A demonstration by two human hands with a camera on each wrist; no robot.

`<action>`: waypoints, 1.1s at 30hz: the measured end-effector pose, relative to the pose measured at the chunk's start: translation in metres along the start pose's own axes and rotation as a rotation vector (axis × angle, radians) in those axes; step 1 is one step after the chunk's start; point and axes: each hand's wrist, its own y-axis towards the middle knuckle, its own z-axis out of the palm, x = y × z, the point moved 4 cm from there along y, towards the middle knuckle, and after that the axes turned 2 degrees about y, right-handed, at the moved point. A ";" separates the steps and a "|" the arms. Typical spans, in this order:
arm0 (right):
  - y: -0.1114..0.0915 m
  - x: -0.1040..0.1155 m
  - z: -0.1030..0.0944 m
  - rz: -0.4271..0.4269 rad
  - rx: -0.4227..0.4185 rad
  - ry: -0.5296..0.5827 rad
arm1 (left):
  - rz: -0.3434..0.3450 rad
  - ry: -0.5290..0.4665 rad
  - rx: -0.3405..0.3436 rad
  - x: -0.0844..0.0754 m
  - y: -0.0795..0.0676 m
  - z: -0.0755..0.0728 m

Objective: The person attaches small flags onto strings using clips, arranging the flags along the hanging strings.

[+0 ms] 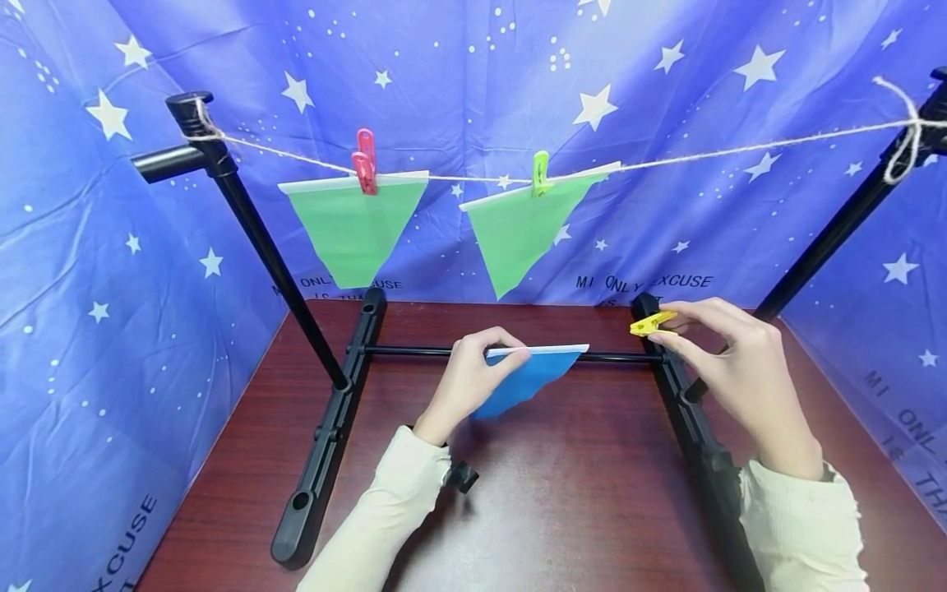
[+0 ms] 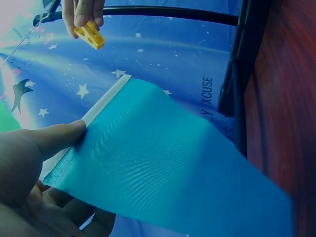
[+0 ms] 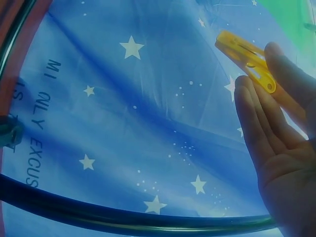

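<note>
My left hand pinches a blue pennant flag by its white top edge, thumb in front; in the left wrist view the flag spreads out from the thumb. Over to the right, my right hand pinches a yellow clothespin between thumb and fingers, apart from the flag. Above both hands a string spans two black posts. On it hang a green flag under a red clothespin and a second, tilted green flag under a green clothespin.
The black stand has a left post, a right post, feet and a low crossbar. It stands on a reddish-brown table. Blue star-patterned cloth encloses the back and sides.
</note>
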 end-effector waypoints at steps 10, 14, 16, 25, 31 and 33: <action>0.007 0.004 -0.004 -0.011 -0.001 0.007 | 0.024 -0.015 -0.006 -0.008 0.006 0.002; 0.010 0.008 -0.005 -0.019 -0.014 0.005 | 0.031 -0.016 -0.005 -0.011 0.007 0.004; 0.012 0.009 -0.006 -0.021 -0.023 0.006 | 0.035 -0.015 -0.005 -0.012 0.008 0.005; 0.021 0.012 -0.010 -0.028 -0.067 0.023 | 0.031 -0.009 0.007 -0.019 0.013 0.009; 0.025 0.015 -0.015 -0.028 -0.080 0.003 | 0.033 -0.024 0.024 -0.024 0.017 0.011; 0.026 0.017 -0.016 -0.028 -0.081 -0.002 | 0.032 -0.025 0.031 -0.026 0.018 0.012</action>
